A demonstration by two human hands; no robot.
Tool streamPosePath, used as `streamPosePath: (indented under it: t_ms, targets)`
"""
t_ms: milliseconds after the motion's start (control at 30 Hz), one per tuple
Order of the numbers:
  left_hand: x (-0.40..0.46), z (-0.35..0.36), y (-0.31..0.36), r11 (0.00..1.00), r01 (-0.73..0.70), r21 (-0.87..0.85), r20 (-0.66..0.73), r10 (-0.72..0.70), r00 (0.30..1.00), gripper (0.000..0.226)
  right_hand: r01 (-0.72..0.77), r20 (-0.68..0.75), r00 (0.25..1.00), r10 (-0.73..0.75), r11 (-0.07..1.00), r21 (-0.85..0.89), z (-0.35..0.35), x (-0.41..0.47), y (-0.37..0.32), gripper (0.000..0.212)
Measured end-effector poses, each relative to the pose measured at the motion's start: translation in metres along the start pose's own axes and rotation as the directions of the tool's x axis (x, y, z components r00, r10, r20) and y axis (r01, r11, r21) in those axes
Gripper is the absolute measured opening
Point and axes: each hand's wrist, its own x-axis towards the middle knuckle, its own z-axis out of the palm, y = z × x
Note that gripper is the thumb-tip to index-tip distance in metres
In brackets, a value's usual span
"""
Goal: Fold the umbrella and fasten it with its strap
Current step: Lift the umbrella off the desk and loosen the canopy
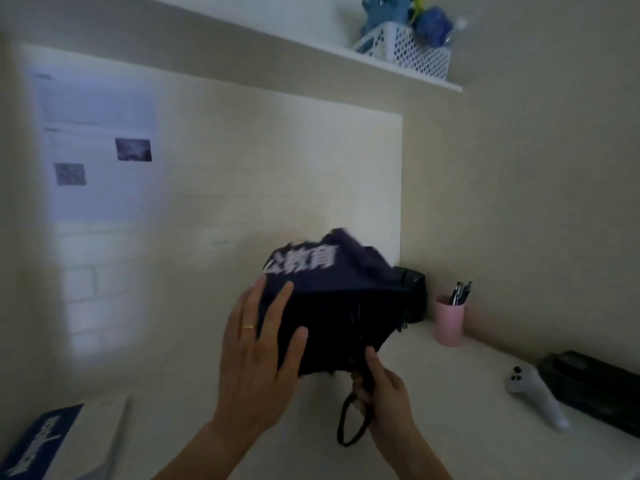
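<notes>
A dark navy umbrella (341,299) with white printed characters is held up in front of the wall, its canopy loose and bunched, blurred by motion. My left hand (259,348), wearing a ring, lies flat with spread fingers against the canopy's left side. My right hand (384,393) grips the umbrella's handle below the canopy. A black wrist loop (349,424) hangs down from the handle. I cannot make out the fastening strap.
A pink cup (449,323) with pens stands on the white desk (450,427) at the right, next to a black box (412,292). A white controller (535,396) and a black case (595,389) lie further right. A blue-covered booklet (45,441) lies at lower left. A basket (408,51) sits on a shelf above.
</notes>
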Motion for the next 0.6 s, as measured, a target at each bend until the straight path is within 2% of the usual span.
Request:
streamPosePath:
  t_ms: [33,100,167,233,267,333,367,433,533,600]
  targets:
    - [0.006,-0.005,0.004,1.000,-0.009,-0.022,-0.016,0.009,1.000,0.059,-0.115,0.077,0.992,0.104,0.979,0.167,0.004,-0.001,-0.009,0.052]
    - [0.017,-0.011,0.010,0.998,-0.042,-0.043,0.006,0.042,0.999,0.059,-0.202,0.180,0.972,0.150,0.924,0.324,0.011,-0.006,-0.027,0.053]
    - [0.025,-0.016,0.018,0.989,-0.116,-0.092,0.013,0.118,0.993,0.059,-0.093,0.107,0.992,0.068,0.964,0.250,0.019,-0.007,-0.040,0.053]
    - [0.032,-0.026,0.030,0.945,-0.144,-0.295,0.013,0.154,0.988,0.059,0.075,-0.049,0.996,-0.072,0.995,0.073,0.020,-0.009,-0.052,0.050]
    - [0.034,-0.031,0.035,0.893,-0.164,-0.419,-0.005,0.178,0.984,0.058,0.122,-0.072,0.990,-0.119,0.992,0.029,0.019,-0.009,-0.057,0.047]
    - [0.036,-0.038,0.040,0.788,-0.220,-0.576,-0.095,0.203,0.975,0.047,0.095,-0.024,0.995,-0.093,0.990,0.104,0.016,-0.012,-0.061,0.044]
    - [0.037,-0.041,0.042,0.771,-0.214,-0.600,-0.139,0.163,0.977,0.040,0.042,0.037,0.998,-0.049,0.981,0.188,0.015,-0.015,-0.062,0.044]
    - [0.040,-0.045,0.041,0.846,-0.121,-0.519,-0.215,0.008,0.977,0.032,0.010,0.085,0.996,-0.032,0.967,0.255,0.014,-0.019,-0.062,0.038]
    - [0.044,-0.051,0.037,0.932,0.071,-0.356,-0.251,-0.169,0.953,0.035,0.075,0.074,0.993,-0.094,0.972,0.223,0.014,-0.021,-0.064,0.033]
    - [0.046,-0.055,0.033,0.931,0.135,-0.339,-0.213,-0.215,0.953,0.038,-0.038,0.177,0.984,-0.031,0.928,0.371,0.019,-0.024,-0.065,0.033]
